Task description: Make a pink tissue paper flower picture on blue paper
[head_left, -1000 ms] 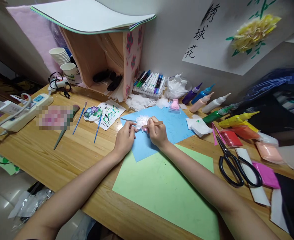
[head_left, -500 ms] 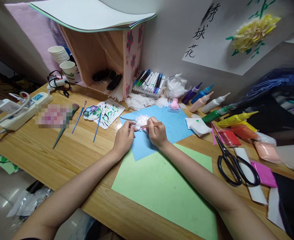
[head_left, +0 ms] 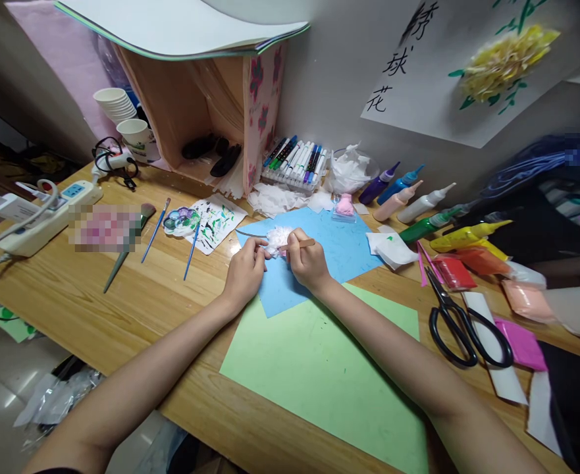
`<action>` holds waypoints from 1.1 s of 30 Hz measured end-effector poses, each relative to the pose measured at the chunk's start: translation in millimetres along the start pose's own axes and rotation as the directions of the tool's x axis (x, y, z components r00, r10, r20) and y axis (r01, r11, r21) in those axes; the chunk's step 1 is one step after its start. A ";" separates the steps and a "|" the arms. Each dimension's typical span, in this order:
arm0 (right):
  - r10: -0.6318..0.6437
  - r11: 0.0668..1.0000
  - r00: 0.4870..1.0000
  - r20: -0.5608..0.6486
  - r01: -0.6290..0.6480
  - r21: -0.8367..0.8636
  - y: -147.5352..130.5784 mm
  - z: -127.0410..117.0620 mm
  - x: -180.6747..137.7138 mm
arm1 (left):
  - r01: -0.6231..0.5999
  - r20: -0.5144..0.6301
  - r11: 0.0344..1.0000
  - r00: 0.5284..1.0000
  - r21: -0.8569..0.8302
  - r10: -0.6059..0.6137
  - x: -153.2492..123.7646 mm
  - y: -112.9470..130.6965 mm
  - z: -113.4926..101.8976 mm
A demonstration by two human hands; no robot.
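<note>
A white fluffy flower with a bit of pink at its lower edge rests on a sheet of blue paper. My left hand is closed at the flower's left edge, thumb and fingers pinched on it. A thin dark curved stem sticks out to the left of the flower. In my right hand is a flat brown wooden stick, gripped like a pen. Its tip reaches the lower right side of the flower. My fingers partly hide the flower's edges.
Green paper lies nearest me, with black scissors to its right. Paint bottles and clay packets stand at right. Brushes, a paint-marked sheet and a power strip are at left; markers behind.
My right hand and the stick have shifted slightly left, toward the flower. The left hand holds its place.
</note>
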State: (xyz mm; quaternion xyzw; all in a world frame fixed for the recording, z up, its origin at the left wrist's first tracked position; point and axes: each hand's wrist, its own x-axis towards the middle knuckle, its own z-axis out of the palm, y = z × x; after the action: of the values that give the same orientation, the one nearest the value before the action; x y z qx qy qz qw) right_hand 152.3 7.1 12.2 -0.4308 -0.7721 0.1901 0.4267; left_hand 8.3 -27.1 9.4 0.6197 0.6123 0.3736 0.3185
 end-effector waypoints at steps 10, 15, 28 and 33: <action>0.239 0.884 0.956 -0.168 -0.142 0.446 5.4 -7.6 3.2 | 0.019 -0.007 1.000 1.000 -0.019 -0.019 0.1 0.8 -1.7; 0.485 0.553 0.873 0.045 -0.346 0.757 33.9 -34.8 2.9 | 0.047 -0.002 0.998 0.999 -0.031 -0.047 -0.9 3.2 -3.0; 0.663 0.378 0.730 0.169 -0.521 0.766 16.9 -29.0 -26.5 | -0.092 -0.030 0.887 0.992 0.453 0.119 70.3 28.7 -43.5; 0.684 0.392 0.722 0.108 -0.488 0.780 6.6 -24.2 -31.8 | -0.251 0.161 0.722 0.968 0.645 0.192 124.8 32.7 -30.2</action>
State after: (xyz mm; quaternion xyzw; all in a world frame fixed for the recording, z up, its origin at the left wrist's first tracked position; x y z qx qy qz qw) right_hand 183.9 -17.4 5.8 -0.4718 -0.3555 0.5843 0.5564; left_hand -4.1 93.8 62.1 0.7755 0.6124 0.1425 0.0572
